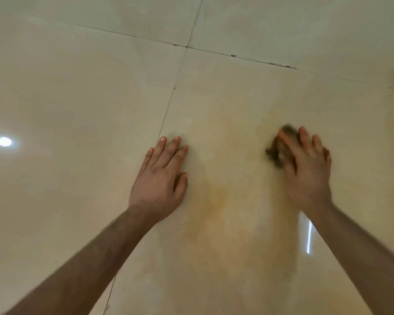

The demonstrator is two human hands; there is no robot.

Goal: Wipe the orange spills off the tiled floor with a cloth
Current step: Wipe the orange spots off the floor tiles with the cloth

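My left hand point(160, 176): flat, fingers straight, on the glossy beige tiled floor point(77, 98). My right hand point(305, 169), at 3 o'clock: presses a dark crumpled cloth point(274, 153); grip blurred. Pale orange smear point(216, 196) between them.

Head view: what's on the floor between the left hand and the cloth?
Head view shows only an orange smear on the tile between the left hand and the cloth under the right hand; no objects.

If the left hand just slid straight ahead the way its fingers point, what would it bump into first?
Nothing, it seems. The left hand lies flat on the floor tile, fingers pointing up and slightly right. Ahead there is only bare tile, then a grout line. The cloth lies off to the right.
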